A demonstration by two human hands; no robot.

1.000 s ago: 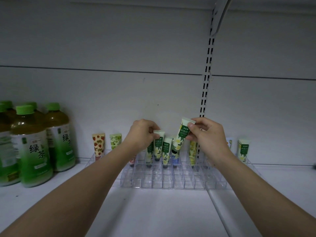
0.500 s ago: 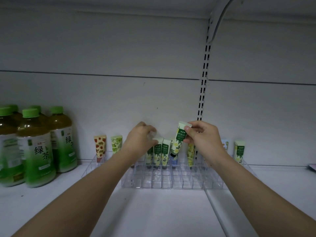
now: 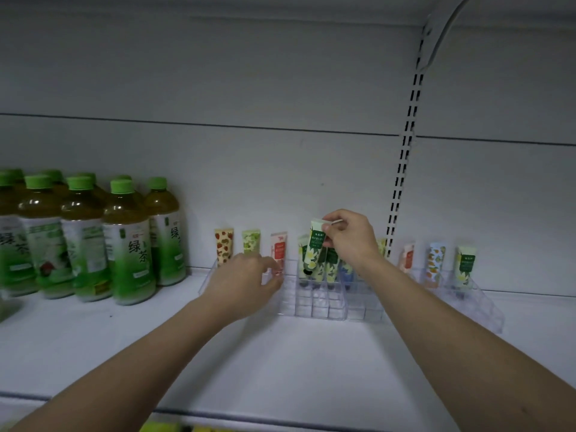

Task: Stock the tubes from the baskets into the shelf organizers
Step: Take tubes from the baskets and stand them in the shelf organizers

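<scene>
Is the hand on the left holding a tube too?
No, the left hand is empty, resting by the clear plastic organizer, while only the right hand pinches a green-and-white flower-printed tube.

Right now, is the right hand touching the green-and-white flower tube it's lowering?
Touching. Head view: right hand pinches the green-and-white flower tube at its top end.

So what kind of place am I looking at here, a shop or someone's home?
Most likely a shop. The white shelf hangs from a slotted upright, identical green-capped tea bottles stand in rows, and clear organizers display tubes, one of which the right hand is slotting in.
</scene>
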